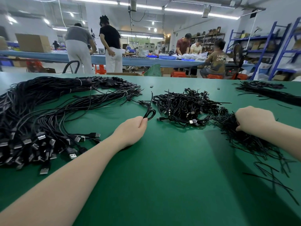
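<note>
— While the left hand [133,128] holds that little looped cable [149,115] near the middle of the table [162,168], why does it squeeze so tight?

— Its grip is clenched on the bottom of the loop. I think that stops the loop from springing open before a tie goes on.

— Is that why the right hand [254,119] is over by the right edge?

— Yes. The thin ties [254,144] lie there. Its grip is curled down into them, and it looks like it is pinching a few. The fingertips are partly hidden, so I am not fully sure.

— Why are the long cables [40,119] along the left edge?

— Their plugs point toward the near edge, so the left hand can pull one out easily, I guess.

— And the heap in the middle?

— That pile of wound cables [187,106] sits toward the far edge, just past the looped cable. It looks like where done ones get dropped, close to both hands.

— Is there room to move?

— Lots. A big bare green patch runs between the arms down to the near edge. The hands could meet there and bump nothing. The right side is tighter. The ties spread almost to the right edge, and an arm could sweep some off. Another bundle [268,93] lies in the far right corner, well apart.
</note>
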### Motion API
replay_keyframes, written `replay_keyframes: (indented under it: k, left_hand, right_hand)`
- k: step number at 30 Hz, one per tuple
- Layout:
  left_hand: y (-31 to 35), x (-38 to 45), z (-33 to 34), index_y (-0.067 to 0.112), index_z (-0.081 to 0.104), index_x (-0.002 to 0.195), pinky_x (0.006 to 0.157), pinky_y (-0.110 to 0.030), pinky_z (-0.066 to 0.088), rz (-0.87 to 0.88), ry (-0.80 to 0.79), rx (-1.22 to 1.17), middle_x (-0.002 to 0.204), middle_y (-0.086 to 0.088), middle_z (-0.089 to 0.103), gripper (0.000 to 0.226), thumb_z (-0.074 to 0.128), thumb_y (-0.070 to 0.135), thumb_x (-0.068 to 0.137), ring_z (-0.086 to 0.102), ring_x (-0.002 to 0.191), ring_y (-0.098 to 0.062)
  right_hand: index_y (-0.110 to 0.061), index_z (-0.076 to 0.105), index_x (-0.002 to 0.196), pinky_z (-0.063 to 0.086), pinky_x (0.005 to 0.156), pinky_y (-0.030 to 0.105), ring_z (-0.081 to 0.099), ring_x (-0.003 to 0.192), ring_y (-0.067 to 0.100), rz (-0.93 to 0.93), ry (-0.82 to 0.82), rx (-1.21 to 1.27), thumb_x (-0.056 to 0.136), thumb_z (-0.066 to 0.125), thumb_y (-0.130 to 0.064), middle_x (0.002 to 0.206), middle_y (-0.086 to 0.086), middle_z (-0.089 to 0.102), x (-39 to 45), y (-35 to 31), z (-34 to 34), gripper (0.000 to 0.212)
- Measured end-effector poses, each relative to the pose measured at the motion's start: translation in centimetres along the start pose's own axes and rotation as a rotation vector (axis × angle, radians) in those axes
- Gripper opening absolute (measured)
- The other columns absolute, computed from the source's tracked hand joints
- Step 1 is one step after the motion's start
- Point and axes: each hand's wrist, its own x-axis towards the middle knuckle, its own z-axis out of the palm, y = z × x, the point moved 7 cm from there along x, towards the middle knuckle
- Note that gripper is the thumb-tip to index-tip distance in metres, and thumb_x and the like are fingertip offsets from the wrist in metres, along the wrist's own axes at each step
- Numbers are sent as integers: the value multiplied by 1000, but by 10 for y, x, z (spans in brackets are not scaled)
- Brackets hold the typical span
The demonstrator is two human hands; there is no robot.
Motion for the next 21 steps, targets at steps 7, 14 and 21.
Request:
replay_keyframes:
  k: [7, 14, 21]
  left_hand:
    - [-1, 0, 2, 16, 33, 71, 59, -34, 31, -4, 0, 12, 69, 0, 47, 40, 25, 41, 102, 43, 64, -20]
    - [0, -2, 0, 18, 29, 71, 52, -34, 25, -15, 27, -7, 65, 2, 42, 39, 27, 41, 103, 39, 58, -17]
    - [-2, -2, -2, 17, 30, 72, 54, -35, 27, -35, 30, -73, 66, 0, 41, 38, 29, 39, 103, 37, 58, -19]
  right_hand:
    - [-11, 51, 71, 29, 42, 23, 56, 61, 17, 87, 18, 23, 87, 68, -33, 73, 0, 60, 2, 8, 5, 33]
    - [-7, 50, 66, 30, 46, 20, 50, 53, 17, 170, 13, 71, 84, 60, -7, 67, 2, 56, 3, 17, 4, 20]
    - [-8, 53, 71, 31, 48, 21, 53, 60, 17, 179, -29, 154, 84, 58, -16, 73, 4, 57, 2, 17, -11, 16]
